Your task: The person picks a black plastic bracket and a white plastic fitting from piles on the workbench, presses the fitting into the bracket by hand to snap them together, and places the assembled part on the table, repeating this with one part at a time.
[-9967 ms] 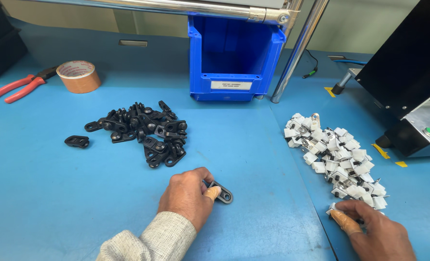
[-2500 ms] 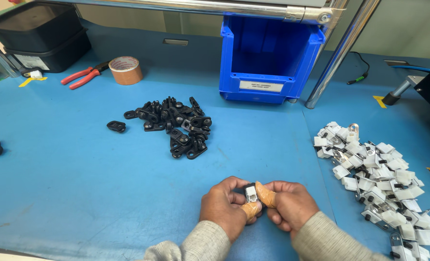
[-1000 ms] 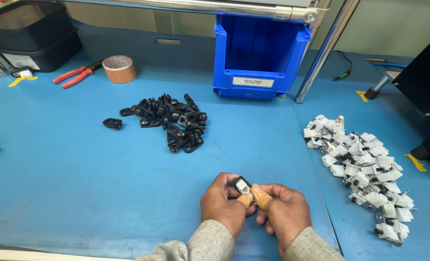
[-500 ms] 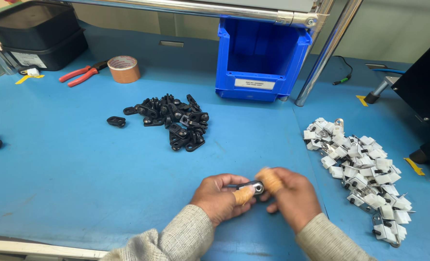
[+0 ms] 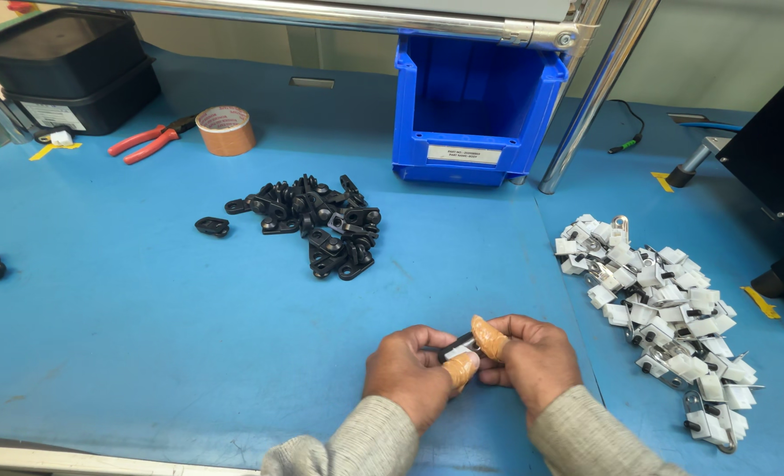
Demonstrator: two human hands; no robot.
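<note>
My left hand (image 5: 409,375) and my right hand (image 5: 533,357) meet near the front edge of the blue table (image 5: 145,335). Together they pinch a small black and white part (image 5: 456,348) between thumbs and forefingers, which wear orange finger cots. A pile of black plastic parts (image 5: 317,220) lies up and to the left of my hands. To the right, a pile of white clips with metal pieces (image 5: 661,304) stretches toward the near edge.
An open blue bin (image 5: 475,106) stands at the back beside a slanted metal pole (image 5: 590,97). A roll of brown tape (image 5: 226,130), red-handled pliers (image 5: 149,141) and stacked black trays (image 5: 66,70) sit at the back left. One lone black part (image 5: 212,226) lies left of the pile.
Ten seconds ago my hands were apart, the left on a black part, the right at the white pile. Since then they have joined and keep turning the small part between the fingertips.
</note>
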